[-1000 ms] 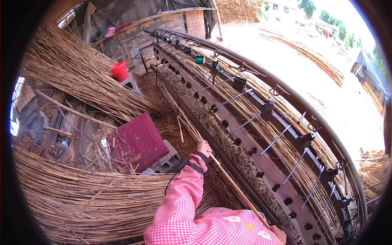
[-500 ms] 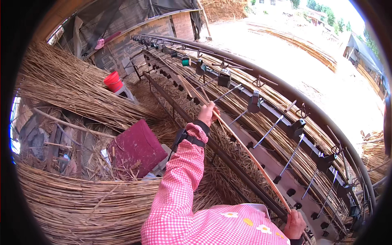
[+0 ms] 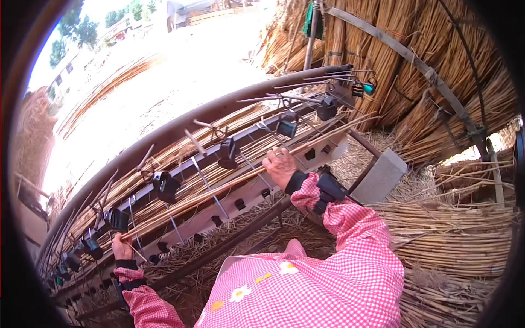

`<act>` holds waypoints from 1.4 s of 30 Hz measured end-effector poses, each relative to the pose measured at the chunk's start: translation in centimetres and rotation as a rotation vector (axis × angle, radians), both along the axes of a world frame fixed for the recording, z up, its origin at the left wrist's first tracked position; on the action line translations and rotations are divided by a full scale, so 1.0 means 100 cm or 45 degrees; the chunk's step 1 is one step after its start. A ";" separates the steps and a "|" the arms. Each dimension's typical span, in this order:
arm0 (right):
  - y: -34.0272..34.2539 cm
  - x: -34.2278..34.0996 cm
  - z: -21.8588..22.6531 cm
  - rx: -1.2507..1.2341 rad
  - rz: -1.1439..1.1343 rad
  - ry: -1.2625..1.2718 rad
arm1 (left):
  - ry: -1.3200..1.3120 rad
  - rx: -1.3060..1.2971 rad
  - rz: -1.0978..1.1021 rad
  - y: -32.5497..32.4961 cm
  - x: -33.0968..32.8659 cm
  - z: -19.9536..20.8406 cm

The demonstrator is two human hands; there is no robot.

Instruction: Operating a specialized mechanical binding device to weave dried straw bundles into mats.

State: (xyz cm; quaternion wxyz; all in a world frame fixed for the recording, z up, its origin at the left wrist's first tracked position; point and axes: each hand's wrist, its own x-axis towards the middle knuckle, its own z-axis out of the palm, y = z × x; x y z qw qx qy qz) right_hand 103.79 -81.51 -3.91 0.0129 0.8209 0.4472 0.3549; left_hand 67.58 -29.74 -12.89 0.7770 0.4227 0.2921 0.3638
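Observation:
A long frame [image 3: 199,112] with a dark curved pipe along its far side runs across in front of me. Several black spool holders [image 3: 228,153] hang along it, with thin metal rods between them. Pale reed stalks [image 3: 208,194] lie lengthwise across these rods. My left hand [image 3: 122,247] is closed at the left part of the stalks, pinching a reed. Farther right, my right hand [image 3: 280,165] curls its fingers over the same stalks and grips them. Both wrists wear dark bands over pink checked sleeves.
Bundled reeds [image 3: 415,71] stand upright at the back right, behind a bent pole [image 3: 402,50]. A grey box-like block [image 3: 378,176] sits off the frame's right end. Piled reeds [image 3: 454,235] lie at my right. Loose straw covers the ground under the frame's dark lower rail [image 3: 240,232].
My view has swung right, toward the frame's right end. The reed that slanted across my front now lies along the frame on the rods, with both hands at it.

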 end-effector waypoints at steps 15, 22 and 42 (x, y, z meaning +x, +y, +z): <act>0.045 0.070 -0.032 0.084 0.152 0.115 | 0.602 0.082 0.310 -0.054 0.035 0.024; 0.055 0.097 -0.059 -0.357 -0.014 -0.285 | 1.740 1.759 0.090 -0.114 0.068 0.060; 0.090 0.162 -0.111 0.050 -0.218 0.224 | 2.097 2.003 0.001 -0.053 0.180 -0.035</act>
